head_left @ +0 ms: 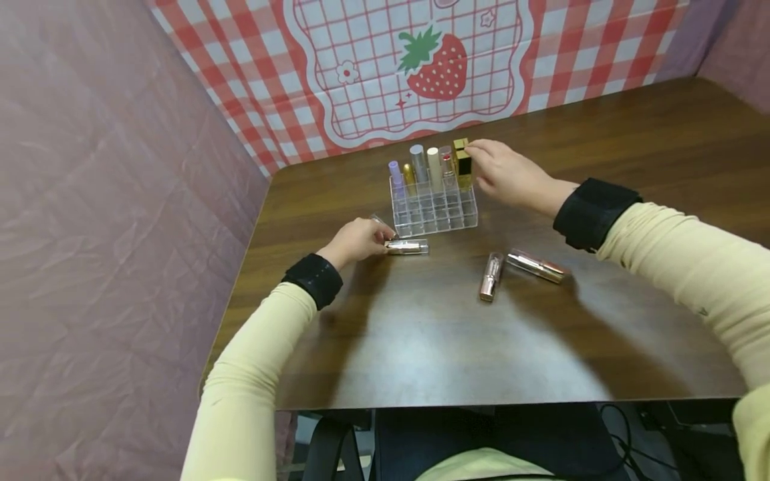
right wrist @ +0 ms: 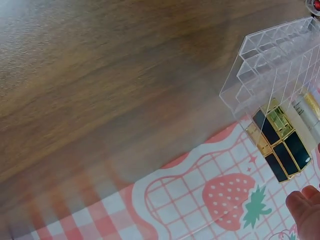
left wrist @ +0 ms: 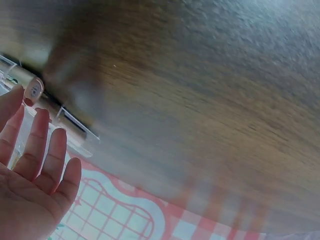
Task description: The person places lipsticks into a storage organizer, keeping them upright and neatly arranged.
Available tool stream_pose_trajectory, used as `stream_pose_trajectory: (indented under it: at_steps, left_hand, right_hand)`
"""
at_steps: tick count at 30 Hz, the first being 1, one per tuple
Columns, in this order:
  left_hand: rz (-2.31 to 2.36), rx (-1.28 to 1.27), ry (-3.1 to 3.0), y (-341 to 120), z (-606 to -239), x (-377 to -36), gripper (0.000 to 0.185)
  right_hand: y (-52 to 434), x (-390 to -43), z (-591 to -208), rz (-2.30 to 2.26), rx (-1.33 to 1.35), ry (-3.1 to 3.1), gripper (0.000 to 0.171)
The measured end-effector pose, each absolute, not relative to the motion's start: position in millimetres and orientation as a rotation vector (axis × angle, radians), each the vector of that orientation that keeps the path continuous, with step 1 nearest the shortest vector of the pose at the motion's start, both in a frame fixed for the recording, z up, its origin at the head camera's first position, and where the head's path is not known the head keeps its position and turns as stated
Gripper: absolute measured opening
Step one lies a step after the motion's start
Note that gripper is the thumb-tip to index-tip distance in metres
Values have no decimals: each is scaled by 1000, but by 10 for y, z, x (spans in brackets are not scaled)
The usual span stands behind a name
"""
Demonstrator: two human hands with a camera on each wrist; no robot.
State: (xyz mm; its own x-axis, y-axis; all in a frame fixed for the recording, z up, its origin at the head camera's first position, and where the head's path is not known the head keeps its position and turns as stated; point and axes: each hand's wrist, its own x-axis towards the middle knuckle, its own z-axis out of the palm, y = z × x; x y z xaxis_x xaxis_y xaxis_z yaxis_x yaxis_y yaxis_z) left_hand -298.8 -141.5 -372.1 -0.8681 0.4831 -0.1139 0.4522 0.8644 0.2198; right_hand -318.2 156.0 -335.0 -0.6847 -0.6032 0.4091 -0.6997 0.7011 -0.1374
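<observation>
A clear acrylic lipstick organizer (head_left: 434, 217) stands near the back of the table, with several lipsticks upright in its back row. At its right end, two gold-and-black lipsticks (right wrist: 282, 145) stand side by side. My right hand (head_left: 508, 170) is beside their tops, its fingertips right at the caps and the thumb apart from them. In front of the organizer, my left hand (head_left: 359, 240) pinches the left end of a lipstick in a clear case (head_left: 407, 247) between thumb and finger. Another clear-cased lipstick (head_left: 377, 219) lies partly hidden behind that hand.
Two rose-gold lipsticks lie on the table at front right, one lengthwise (head_left: 491, 277) and one slanted (head_left: 537, 266). A checked strawberry cloth (head_left: 373, 80) hangs along the table's back edge. Pink fabric (head_left: 120, 234) covers the left side.
</observation>
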Motion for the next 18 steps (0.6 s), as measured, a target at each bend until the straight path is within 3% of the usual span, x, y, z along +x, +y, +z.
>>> stream_pose_trajectory:
  at_steps: [18]
  left_hand:
    - [13,803,2900,-1309,-3767,-2936,22]
  right_hand:
    - [1580,-3077,-3400,370,1079,-2565,42]
